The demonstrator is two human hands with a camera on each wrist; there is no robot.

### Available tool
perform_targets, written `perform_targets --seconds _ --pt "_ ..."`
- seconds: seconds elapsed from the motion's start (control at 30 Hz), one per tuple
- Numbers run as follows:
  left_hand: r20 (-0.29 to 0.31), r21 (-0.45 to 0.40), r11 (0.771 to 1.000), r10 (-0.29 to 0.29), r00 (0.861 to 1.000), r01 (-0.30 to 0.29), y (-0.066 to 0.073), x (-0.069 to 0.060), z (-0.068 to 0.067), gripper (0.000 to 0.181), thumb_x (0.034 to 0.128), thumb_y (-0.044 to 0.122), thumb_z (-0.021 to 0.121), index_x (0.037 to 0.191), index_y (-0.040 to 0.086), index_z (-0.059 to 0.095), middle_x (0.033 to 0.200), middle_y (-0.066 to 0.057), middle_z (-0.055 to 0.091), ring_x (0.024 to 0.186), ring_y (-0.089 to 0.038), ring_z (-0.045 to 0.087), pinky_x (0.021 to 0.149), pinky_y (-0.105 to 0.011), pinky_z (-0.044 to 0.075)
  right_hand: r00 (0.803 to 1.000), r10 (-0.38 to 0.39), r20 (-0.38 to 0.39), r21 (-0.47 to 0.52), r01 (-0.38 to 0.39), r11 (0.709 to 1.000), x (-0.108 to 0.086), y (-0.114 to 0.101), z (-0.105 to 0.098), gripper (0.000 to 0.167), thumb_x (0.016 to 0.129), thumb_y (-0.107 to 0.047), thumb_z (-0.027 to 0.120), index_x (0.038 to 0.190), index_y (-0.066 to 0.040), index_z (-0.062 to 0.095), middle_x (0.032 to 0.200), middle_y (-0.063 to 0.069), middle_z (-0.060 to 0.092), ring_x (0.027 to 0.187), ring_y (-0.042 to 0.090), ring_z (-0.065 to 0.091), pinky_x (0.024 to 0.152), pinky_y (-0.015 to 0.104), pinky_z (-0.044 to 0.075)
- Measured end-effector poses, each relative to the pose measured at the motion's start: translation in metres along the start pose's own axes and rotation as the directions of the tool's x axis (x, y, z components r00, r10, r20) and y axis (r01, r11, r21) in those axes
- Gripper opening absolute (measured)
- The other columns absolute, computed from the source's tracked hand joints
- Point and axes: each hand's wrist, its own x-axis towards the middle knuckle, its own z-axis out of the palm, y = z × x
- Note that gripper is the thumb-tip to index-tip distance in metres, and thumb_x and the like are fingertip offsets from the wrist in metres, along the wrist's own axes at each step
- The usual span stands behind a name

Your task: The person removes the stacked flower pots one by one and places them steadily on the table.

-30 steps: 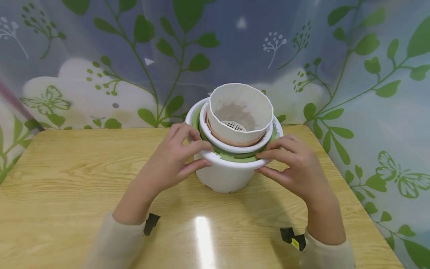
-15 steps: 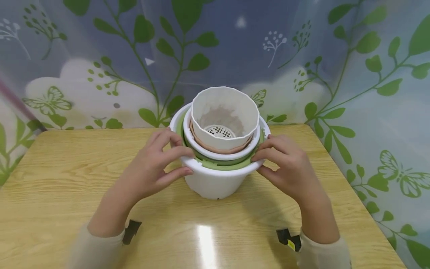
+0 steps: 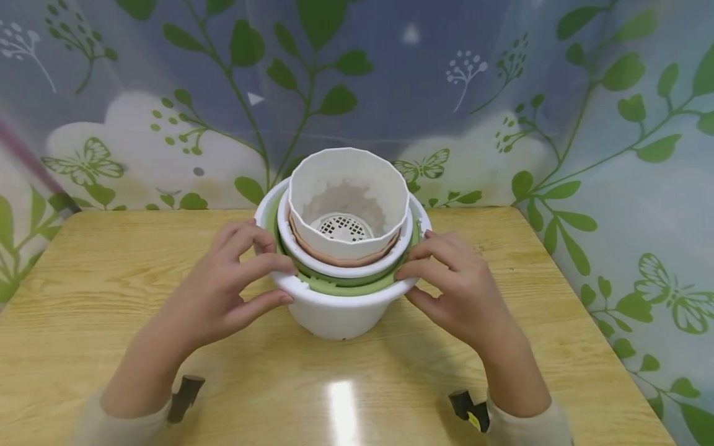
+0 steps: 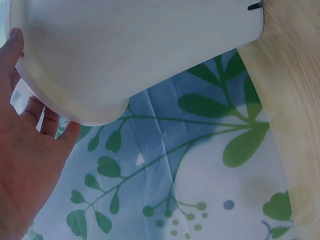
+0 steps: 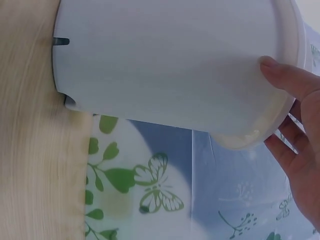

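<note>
A stack of nested flower pots stands upright near the table's back edge. Outermost is a large white pot (image 3: 337, 319); inside it sit a green pot (image 3: 346, 288), a smaller white pot (image 3: 348, 271) and a brownish pot (image 3: 357, 262). On top, a cream pot (image 3: 346, 170) with a grid of holes shows brown stains inside. My left hand (image 3: 223, 285) grips the outer rim on the left, thumb beneath and fingers over it. Opposite, my right hand (image 3: 452, 279) holds the same rim likewise. Both wrist views show the smooth outer wall of the large white pot (image 4: 125, 55).
The wooden table (image 3: 139, 266) reaches back to a wall (image 3: 346, 118) printed with leaves and butterflies. Another printed wall (image 3: 641, 186) runs along the right side. Black pieces (image 3: 186, 398) sit at both sleeve cuffs.
The pot stack has moved left and toward me, with both hands keeping their hold on the outer rim.
</note>
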Motion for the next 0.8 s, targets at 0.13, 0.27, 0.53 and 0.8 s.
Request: perform_targets --seconds 0.13,0.27,0.53,0.8 --pt "-0.044 0.007 1.000 0.011 0.999 -0.010 0.004 -0.005 -0.004 0.040 0.0925 0.059 0.059 0.101 0.022 0.070 0.104 -0.002 0.051 0.115 -0.034 0.044 0.112 -0.047 0.033 1.000 -0.012 -0.017 0.007 0.012 1.000 0.002 -0.006 0.006 0.019 0.075 -0.004 0.081 0.087 -0.013 0.071 0.095 0.001 0.065 0.095 0.025 0.062 0.102 0.048 0.051" --pt "-0.086 0.019 0.999 0.036 0.996 -0.034 0.006 -0.009 -0.007 0.041 0.0911 0.060 0.061 0.099 0.020 0.069 0.102 -0.003 0.052 0.112 -0.037 0.045 0.108 -0.040 0.034 0.999 -0.034 -0.036 0.005 0.034 0.999 0.004 -0.012 0.012 0.016 0.077 -0.006 0.080 0.087 -0.013 0.071 0.095 0.001 0.065 0.095 0.026 0.062 0.102 0.049 0.052" --pt "-0.103 0.011 0.996 0.084 0.991 -0.083 0.010 -0.015 -0.019 0.040 0.0923 0.056 0.062 0.097 0.017 0.071 0.099 -0.004 0.053 0.106 -0.033 0.045 0.108 -0.035 0.033 0.997 -0.067 -0.045 0.025 0.068 0.997 0.009 -0.021 0.019 0.013 0.079 -0.010 0.079 0.088 -0.013 0.070 0.095 0.002 0.064 0.095 0.026 0.062 0.102 0.049 0.052" --pt "-0.172 0.006 0.977 0.210 0.962 -0.213 0.012 -0.010 -0.019 0.037 0.0929 0.050 0.066 0.092 0.014 0.073 0.090 -0.004 0.054 0.090 -0.025 0.045 0.078 -0.028 0.035 0.996 -0.079 -0.035 0.062 0.081 0.995 0.010 -0.024 0.019 0.007 0.086 -0.015 0.074 0.087 -0.012 0.068 0.095 0.002 0.063 0.092 0.024 0.059 0.103 0.042 0.052"
